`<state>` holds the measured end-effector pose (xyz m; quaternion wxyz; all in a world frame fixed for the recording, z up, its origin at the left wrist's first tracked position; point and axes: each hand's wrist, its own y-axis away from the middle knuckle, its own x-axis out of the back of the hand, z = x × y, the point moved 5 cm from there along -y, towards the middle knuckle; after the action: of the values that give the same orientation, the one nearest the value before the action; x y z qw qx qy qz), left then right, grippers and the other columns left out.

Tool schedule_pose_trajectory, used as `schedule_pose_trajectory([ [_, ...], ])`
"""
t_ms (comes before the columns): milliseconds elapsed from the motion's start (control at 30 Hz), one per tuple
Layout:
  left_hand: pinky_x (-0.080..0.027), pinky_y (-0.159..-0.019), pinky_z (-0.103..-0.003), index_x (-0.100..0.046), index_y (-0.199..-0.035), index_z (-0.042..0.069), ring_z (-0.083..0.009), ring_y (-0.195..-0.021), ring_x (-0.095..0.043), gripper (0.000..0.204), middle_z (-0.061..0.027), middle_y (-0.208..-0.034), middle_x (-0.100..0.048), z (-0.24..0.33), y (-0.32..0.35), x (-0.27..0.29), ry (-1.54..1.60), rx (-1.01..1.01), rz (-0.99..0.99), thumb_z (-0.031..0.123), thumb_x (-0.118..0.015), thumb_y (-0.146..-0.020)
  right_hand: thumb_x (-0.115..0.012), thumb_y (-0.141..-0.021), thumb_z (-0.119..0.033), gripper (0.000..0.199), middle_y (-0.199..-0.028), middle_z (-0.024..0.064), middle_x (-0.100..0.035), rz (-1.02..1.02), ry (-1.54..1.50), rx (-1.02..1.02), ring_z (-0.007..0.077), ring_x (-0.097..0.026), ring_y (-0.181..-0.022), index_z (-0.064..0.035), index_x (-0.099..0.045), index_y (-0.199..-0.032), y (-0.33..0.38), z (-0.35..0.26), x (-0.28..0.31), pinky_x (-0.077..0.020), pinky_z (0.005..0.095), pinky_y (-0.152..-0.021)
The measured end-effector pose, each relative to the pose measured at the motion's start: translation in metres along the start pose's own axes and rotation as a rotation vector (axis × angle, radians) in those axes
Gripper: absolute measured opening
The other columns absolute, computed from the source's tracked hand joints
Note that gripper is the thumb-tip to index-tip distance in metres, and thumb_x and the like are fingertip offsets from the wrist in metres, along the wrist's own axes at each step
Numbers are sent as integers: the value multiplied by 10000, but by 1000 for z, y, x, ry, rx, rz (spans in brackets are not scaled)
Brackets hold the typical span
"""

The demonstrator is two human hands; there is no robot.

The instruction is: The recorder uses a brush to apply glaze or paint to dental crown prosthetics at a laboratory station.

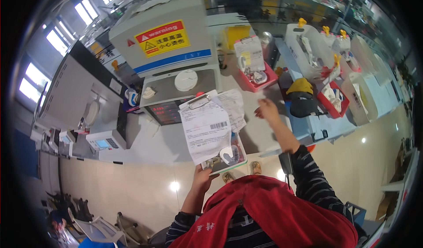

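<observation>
My left hand is closed on the near left corner of a small white tray at the table's front edge. Inside the tray sit a white horseshoe-shaped dental model and other pieces I cannot make out clearly. Printed sheets on a clipboard lean over the tray and cover its far part. Off to the right, my right hand hovers above the table with loosely bent fingers apart and nothing in them. Beyond it stands a red tray with dental models and a clipped paper.
A grey furnace-like machine with a warning label stands ahead, a round white disc on its ledge. Another machine with a small screen is at left. Clear plastic bins, a dark cap and a second red tray crowd the right.
</observation>
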<state>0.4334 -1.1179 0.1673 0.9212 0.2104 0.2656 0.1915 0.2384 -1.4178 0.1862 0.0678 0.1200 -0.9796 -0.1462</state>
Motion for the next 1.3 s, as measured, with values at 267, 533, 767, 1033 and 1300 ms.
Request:
schedule_pose_trajectory([
  [267,-479,-689,-311,-437,-1206,9,-198,-903,-555,467,-97,-1069,-540,-12,11,1,120,-94,142,-68,-405,-746,-558,-832,-365,400,-874,139,-600,103,-322,-293,247,-602,-696,-70,-482,-1090,-156,39,33,-511,365,-617],
  [533,-474,-812,-366,-474,-1152,-55,-287,-982,-566,473,-159,-1072,-560,-45,34,-26,45,35,100,-99,-418,-685,-500,-792,-115,277,-784,153,-613,164,-228,-250,283,-631,-601,6,-530,-1040,-202,47,39,-541,397,-483],
  [767,-512,-769,-445,-384,-1243,8,-324,-1023,-547,504,-183,-1152,-497,-25,-17,-90,127,72,33,-76,-430,-748,-499,-767,-77,287,-753,183,-618,-71,-123,-64,282,-634,-550,-14,-516,-1047,-146,-78,74,-557,405,-484],
  [1033,-539,-552,-465,-420,-1151,23,-335,-877,-598,462,-163,-1045,-537,8,-131,-160,303,-87,-82,-93,-365,-707,-500,-809,-96,263,-885,176,-607,2,-135,45,277,-646,-699,50,-512,-1027,-7,-244,161,-566,366,-580],
  [1300,-466,-744,-406,-373,-1330,81,-251,-975,-526,577,-117,-1152,-511,58,-319,-205,258,-205,161,75,-474,-763,-463,-843,-172,283,-816,120,-621,105,22,102,201,-637,-595,0,-492,-1066,107,-248,211,-555,332,-542],
])
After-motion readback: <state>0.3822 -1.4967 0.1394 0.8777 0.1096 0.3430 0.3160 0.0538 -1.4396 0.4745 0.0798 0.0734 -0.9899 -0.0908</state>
